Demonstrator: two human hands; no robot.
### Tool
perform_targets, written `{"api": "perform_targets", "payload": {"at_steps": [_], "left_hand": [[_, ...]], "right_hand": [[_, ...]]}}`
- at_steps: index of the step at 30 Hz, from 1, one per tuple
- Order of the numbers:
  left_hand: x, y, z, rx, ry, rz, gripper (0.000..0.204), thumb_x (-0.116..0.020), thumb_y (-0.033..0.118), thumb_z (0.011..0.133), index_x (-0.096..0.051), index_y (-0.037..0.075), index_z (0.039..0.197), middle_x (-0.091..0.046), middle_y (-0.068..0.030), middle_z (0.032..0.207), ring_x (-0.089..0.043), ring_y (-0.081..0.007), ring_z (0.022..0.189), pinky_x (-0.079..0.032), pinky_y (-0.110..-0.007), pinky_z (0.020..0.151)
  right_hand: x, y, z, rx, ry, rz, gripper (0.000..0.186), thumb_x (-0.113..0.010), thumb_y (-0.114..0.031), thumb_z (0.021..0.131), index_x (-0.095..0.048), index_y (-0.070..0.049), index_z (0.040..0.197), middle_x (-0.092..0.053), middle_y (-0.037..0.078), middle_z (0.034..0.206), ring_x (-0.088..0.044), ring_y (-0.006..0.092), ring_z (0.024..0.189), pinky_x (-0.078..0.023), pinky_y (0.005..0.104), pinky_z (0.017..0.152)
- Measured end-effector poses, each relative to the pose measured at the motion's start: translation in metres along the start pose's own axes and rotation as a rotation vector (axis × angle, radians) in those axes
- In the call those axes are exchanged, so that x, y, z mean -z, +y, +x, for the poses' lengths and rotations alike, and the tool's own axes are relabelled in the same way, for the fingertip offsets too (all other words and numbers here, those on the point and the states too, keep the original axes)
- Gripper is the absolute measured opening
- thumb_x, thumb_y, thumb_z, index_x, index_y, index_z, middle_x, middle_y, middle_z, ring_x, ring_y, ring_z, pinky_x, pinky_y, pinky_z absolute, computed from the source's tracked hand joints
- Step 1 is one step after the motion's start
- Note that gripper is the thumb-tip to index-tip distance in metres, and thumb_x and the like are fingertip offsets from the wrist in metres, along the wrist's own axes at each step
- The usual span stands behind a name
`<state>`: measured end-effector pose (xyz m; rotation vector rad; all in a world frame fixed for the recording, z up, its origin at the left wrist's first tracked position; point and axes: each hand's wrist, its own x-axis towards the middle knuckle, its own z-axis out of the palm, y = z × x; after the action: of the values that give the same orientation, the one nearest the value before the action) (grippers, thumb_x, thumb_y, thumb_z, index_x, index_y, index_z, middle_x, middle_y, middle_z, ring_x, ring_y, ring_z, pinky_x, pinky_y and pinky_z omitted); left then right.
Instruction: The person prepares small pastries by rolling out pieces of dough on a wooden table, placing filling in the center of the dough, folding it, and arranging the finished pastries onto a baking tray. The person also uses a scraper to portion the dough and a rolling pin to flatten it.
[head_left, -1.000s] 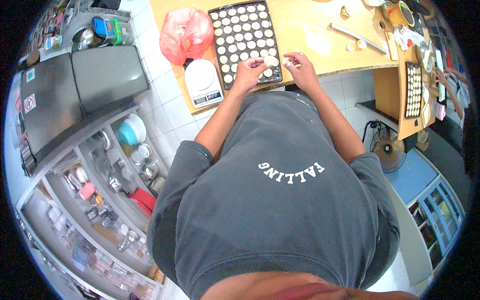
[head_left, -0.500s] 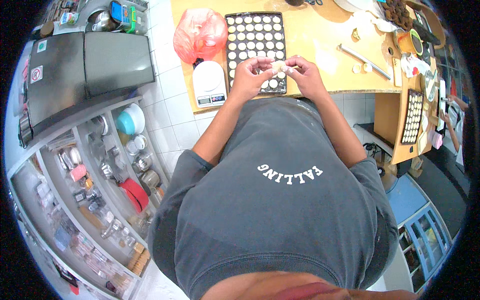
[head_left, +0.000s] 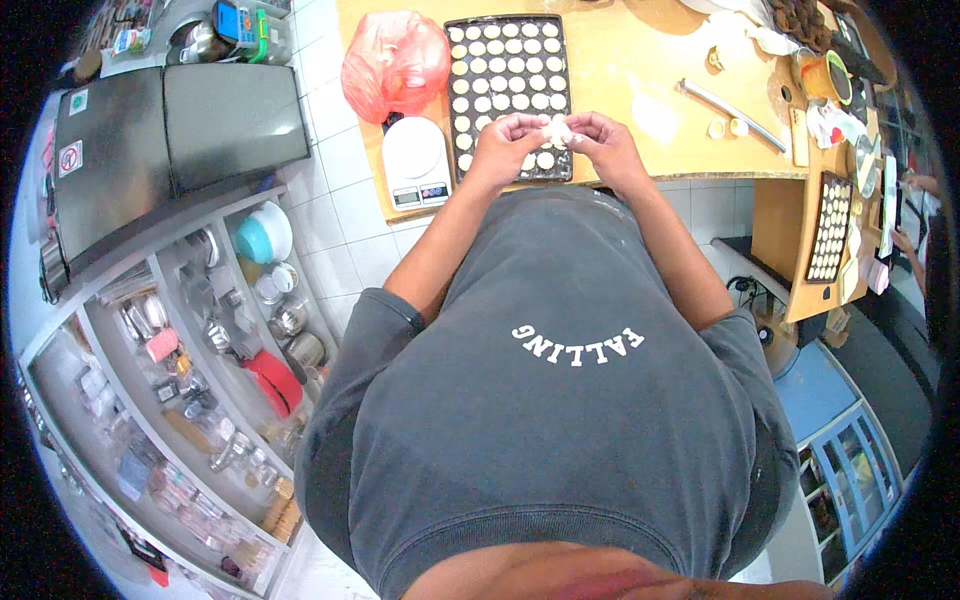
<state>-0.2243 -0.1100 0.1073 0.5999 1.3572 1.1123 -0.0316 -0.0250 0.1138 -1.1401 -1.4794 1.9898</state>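
Table (head_left: 630, 90) | right hand (head_left: 608, 150) joined left hand (head_left: 506, 148) at dough (head_left: 557, 132) (apart earlier)

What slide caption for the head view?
Left hand and right hand pinch a pale piece over a dark tray of pale rounds, white scale alongside.

Dk grey T-shirt (head_left: 540, 430) w/ short sleeves (head_left: 748, 360); wht arched lettering (head_left: 577, 361) on front; ribbed round collar (head_left: 540, 518).

Left: dark two-panelled appliance (head_left: 225, 120) bearing two stickers (head_left: 70, 158); grey shelving (head_left: 122, 375) beside it, with a teal bowl (head_left: 251, 241) and red object (head_left: 273, 383). Low right: blue-topped cabinet (head_left: 812, 390).
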Motion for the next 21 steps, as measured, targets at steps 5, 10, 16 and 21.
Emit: {"api": "perform_targets", "payload": {"at_steps": [5, 10, 16, 21], "left_hand": [[-0.006, -0.032, 0.017, 0.104, -0.022, 0.033, 0.05, -0.073, 0.011, 0.094, -0.056, 0.001, 0.141, -0.076, -0.0073, 0.103, -0.067, -0.0102, 0.096, -0.051, -0.026, 0.086], [0.0, -0.11, 0.041, 0.091, 0.0, 0.372, 0.033, -0.078, 0.015, 0.091, -0.072, 0.003, 0.121, -0.078, -0.0044, 0.101, -0.07, -0.0114, 0.087, -0.054, -0.029, 0.078], [-0.009, -0.117, 0.049, 0.084, -0.038, 0.618, 0.039, -0.08, 0.019, 0.088, -0.071, 0.008, 0.124, -0.079, -0.0064, 0.097, -0.073, -0.0148, 0.089, -0.055, -0.031, 0.082], [-0.014, -0.126, 0.055, 0.049, 0.041, 0.721, 0.044, -0.081, 0.023, 0.085, -0.07, 0.012, 0.126, -0.08, -0.0074, 0.093, -0.075, -0.0203, 0.088, -0.056, -0.035, 0.081]], "right_hand": [[0.008, 0.016, -0.004, -0.025, 0.114, -0.218, 0.04, -0.069, -0.009, 0.095, -0.058, 0.0, 0.132, -0.072, 0.011, 0.099, -0.067, 0.0168, 0.093, -0.054, 0.0328, 0.087], [0.015, 0.031, -0.014, -0.14, 0.265, -0.186, 0.044, -0.069, -0.015, 0.096, -0.055, -0.002, 0.135, -0.071, 0.015, 0.105, -0.068, 0.0219, 0.095, -0.054, 0.0356, 0.087], [0.037, 0.047, -0.029, -0.159, 0.315, -0.176, 0.037, -0.067, -0.021, 0.099, -0.06, -0.002, 0.129, -0.071, 0.014, 0.103, -0.068, 0.0211, 0.095, -0.053, 0.0348, 0.087], [0.049, 0.059, -0.035, -0.081, 0.331, -0.275, 0.03, -0.067, -0.022, 0.1, -0.065, -0.002, 0.122, -0.071, 0.012, 0.103, -0.067, 0.0193, 0.095, -0.053, 0.0347, 0.088]]}}
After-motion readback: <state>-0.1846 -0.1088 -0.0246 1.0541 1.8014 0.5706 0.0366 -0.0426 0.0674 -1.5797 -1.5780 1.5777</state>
